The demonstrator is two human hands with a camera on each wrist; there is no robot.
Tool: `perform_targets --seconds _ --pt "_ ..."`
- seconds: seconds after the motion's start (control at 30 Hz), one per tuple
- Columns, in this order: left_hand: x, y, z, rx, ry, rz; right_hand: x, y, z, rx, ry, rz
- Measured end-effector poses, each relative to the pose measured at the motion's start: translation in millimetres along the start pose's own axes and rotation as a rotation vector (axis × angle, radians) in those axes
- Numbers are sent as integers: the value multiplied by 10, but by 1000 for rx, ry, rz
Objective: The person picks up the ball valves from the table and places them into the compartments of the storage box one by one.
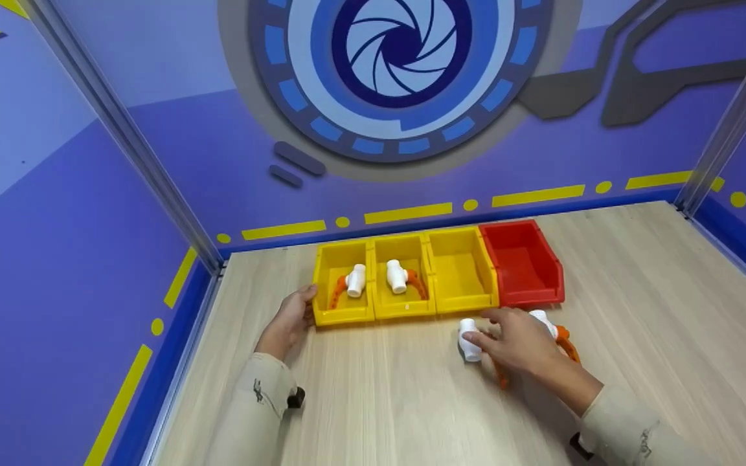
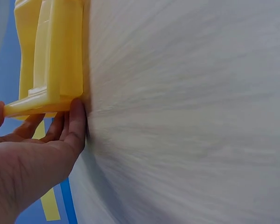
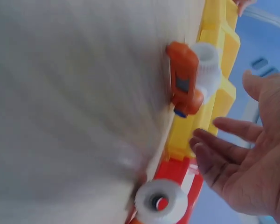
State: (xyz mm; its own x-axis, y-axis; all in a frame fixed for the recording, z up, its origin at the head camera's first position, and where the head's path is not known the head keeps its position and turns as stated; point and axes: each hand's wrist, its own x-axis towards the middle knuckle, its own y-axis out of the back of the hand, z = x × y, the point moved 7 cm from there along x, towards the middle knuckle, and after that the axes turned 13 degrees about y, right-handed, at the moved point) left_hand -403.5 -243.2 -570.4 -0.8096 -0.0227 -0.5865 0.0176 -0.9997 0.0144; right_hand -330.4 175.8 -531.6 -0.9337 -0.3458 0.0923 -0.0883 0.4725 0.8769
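Observation:
My left hand is at the outer side of the leftmost yellow bin. In the left wrist view its fingers lie against that wall below the rim, with the thumb by the rim. My right hand is over the table between two white ball valves with orange handles. Thumb and fingers are spread apart in the right wrist view, with nothing between them. The left valve lies by the thumb; the right valve is partly hidden behind the hand.
Three yellow bins and a red bin stand in a row near the back wall. One white valve lies in the leftmost bin, another valve in the second. Printed panels enclose the wooden table.

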Motion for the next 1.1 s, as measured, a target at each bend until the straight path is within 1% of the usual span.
perform_targets --seconds 0.1,0.23,0.37,0.43,0.57,0.63,0.8,0.97,1.1 --pt "8 -7 11 3 -6 -1 39 -77 -50 -25 -10 -48" --pt "19 -10 -2 -23 18 2 73 -171 -101 -69 -27 -94" --pt "34 -4 -24 -58 37 -6 95 -231 -147 -142 -27 -111" --pt "33 2 -30 -69 39 -12 105 -244 -174 -174 -3 -94" --pt "27 21 -38 -90 42 -17 116 -238 -244 -218 80 -16" --pt "25 24 -42 -92 39 -24 120 -240 -269 -235 113 1" --pt "22 28 -48 -112 22 -37 144 -246 -313 -246 147 -20" --pt "27 0 -50 -113 7 -78 149 -207 -361 -251 194 12" --pt "36 -35 -41 -105 5 -90 138 -203 -347 -244 188 3"
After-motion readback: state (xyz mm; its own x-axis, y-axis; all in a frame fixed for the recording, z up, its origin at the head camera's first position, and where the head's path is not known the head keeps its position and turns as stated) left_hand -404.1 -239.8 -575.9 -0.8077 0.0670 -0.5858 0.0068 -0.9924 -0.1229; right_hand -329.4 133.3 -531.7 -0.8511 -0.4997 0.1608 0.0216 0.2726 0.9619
